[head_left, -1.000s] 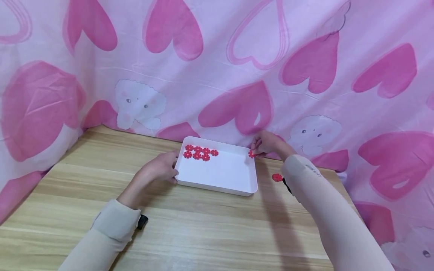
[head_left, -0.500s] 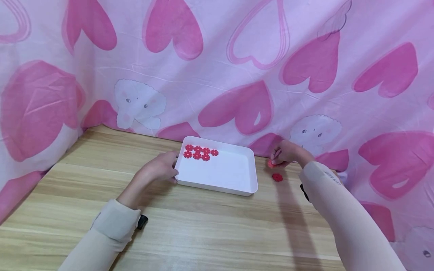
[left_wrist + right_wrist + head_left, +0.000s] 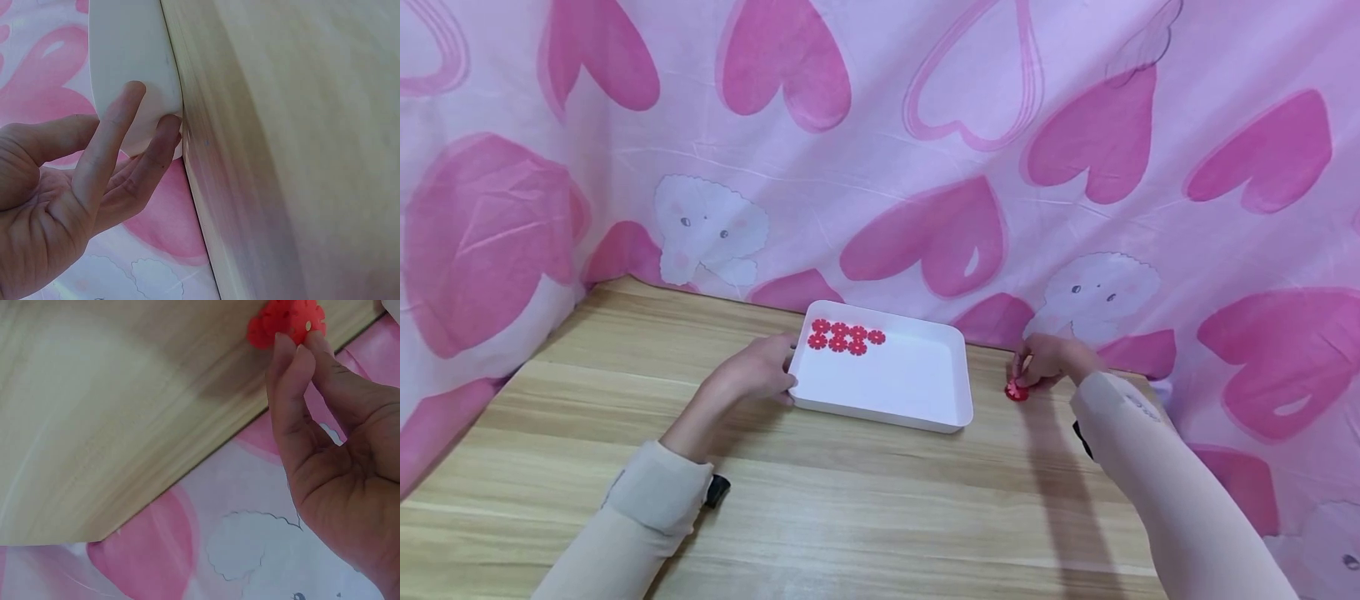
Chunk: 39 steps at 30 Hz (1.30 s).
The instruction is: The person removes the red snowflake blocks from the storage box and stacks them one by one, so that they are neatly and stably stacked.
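My left hand (image 3: 760, 369) touches the left end of a shallow white tray (image 3: 887, 414). In the left wrist view its fingers (image 3: 103, 147) lie fairly straight against the tray's outer wall (image 3: 128, 50), with one fingertip going out of sight at the rim. Right of the tray, my right hand (image 3: 1047, 358) pinches a red flower-shaped notched disc (image 3: 307, 322) between thumb and fingertips. That disc overlaps more red (image 3: 257, 334) close over the table, where a similar disc (image 3: 1017, 397) lies.
Several red notched discs (image 3: 838, 343) lie in two rows in the tray's far left corner. The tray stands near the back edge of the wood-grain table (image 3: 850, 517). A pink heart-patterned curtain (image 3: 880, 167) hangs behind and along both sides.
My right hand has moved from the tray's right rim rightward and down, carrying its red disc over the one on the table. The left hand and tray have stayed put.
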Motion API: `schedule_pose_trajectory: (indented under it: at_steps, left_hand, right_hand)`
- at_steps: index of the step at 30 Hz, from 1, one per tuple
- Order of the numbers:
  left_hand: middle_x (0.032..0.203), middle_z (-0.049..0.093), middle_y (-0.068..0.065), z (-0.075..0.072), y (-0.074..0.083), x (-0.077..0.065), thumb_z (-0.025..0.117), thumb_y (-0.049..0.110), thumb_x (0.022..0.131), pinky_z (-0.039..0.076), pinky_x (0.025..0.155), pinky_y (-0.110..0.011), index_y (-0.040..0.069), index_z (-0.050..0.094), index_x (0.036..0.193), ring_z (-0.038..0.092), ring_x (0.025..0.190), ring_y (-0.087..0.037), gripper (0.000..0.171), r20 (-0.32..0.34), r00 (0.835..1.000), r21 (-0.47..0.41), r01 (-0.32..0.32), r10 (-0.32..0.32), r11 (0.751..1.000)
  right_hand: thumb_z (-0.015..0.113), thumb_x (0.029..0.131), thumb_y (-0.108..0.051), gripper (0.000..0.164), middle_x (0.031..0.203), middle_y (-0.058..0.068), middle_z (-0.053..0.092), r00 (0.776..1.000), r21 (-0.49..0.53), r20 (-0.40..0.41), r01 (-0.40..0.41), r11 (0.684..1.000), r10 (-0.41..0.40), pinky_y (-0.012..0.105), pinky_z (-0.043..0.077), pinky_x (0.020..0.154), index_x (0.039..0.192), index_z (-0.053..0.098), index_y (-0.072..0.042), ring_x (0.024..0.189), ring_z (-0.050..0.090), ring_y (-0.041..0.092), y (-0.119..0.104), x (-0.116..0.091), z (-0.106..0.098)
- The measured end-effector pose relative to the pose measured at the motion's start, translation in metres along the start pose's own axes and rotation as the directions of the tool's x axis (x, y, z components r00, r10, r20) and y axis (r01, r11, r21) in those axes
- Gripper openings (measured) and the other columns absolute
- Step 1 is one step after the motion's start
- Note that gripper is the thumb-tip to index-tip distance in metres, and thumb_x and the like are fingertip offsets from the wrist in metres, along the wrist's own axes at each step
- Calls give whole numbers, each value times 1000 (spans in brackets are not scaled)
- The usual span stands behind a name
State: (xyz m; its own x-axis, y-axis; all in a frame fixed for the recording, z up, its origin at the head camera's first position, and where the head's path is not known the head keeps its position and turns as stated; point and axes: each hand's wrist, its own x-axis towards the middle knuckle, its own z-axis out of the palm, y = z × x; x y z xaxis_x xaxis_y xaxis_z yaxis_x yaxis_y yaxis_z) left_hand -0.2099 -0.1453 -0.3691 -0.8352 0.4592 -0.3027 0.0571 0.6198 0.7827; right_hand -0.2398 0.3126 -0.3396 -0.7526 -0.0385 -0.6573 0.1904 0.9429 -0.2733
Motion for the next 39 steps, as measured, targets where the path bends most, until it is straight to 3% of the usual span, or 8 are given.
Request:
schedule_pose_trajectory:
  at_steps: [12, 17, 21, 25, 30, 39]
  left_hand:
    - [129, 66, -26, 0, 2, 0, 58, -11, 99, 70, 76, -35, -9, 45, 153, 71, 91, -25, 56, -6, 1000, 12, 2, -2, 1000]
    - [129, 66, -26, 0, 2, 0, 58, -12, 100, 70, 76, -35, -9, 46, 153, 71, 91, -24, 55, -2, 1000, 3, -2, 2, 1000]
    - [130, 66, -27, 0, 1, 0, 59, -12, 99, 70, 77, -35, -10, 45, 153, 71, 93, -24, 55, 1, 1000, 5, -4, 4, 1000]
    - [132, 65, -28, -1, 1, 1, 61, -12, 99, 70, 77, -34, -10, 44, 152, 72, 94, -25, 56, 2, 1000, 12, 1, -1, 1000]
    - [133, 65, -28, -1, 1, 1, 61, -12, 98, 70, 77, -34, -10, 44, 152, 72, 95, -26, 56, 4, 1000, 12, 10, -10, 1000]
    - [132, 65, -27, 0, 0, 0, 62, -11, 98, 70, 77, -35, -10, 46, 151, 71, 94, -24, 55, 5, 1000, 7, -3, 3, 1000]
  right_hand:
    - [72, 96, -2, 9, 98, 9, 65, 996, -21, -94, 2, 1000, -4, 24, 61, 67, 103, 69, 0, 80, 61, 16, 7, 9, 10]
    - [67, 95, -1, 14, 90, 6, 63, 994, 53, -91, 68, 996, -63, 27, 60, 68, 107, 67, 4, 77, 59, 16, 2, 2, 4]
    - [67, 96, -2, 22, 94, 9, 67, 987, 127, -114, 128, 984, -114, 34, 66, 76, 115, 65, 9, 81, 64, 18, -3, -4, -4]
    - [65, 99, -2, 28, 105, 16, 69, 981, 160, -131, 163, 973, -143, 40, 70, 85, 124, 61, 11, 86, 68, 20, -11, -5, -12]
    - [63, 103, -2, 30, 109, 21, 70, 965, 197, -166, 235, 952, -204, 44, 70, 87, 130, 61, 13, 84, 68, 20, -26, -2, -16]
    - [68, 103, -11, 33, 104, 16, 72, 950, 198, -177, 289, 937, -255, 39, 69, 88, 131, 65, 7, 86, 68, 20, -65, -3, -18]
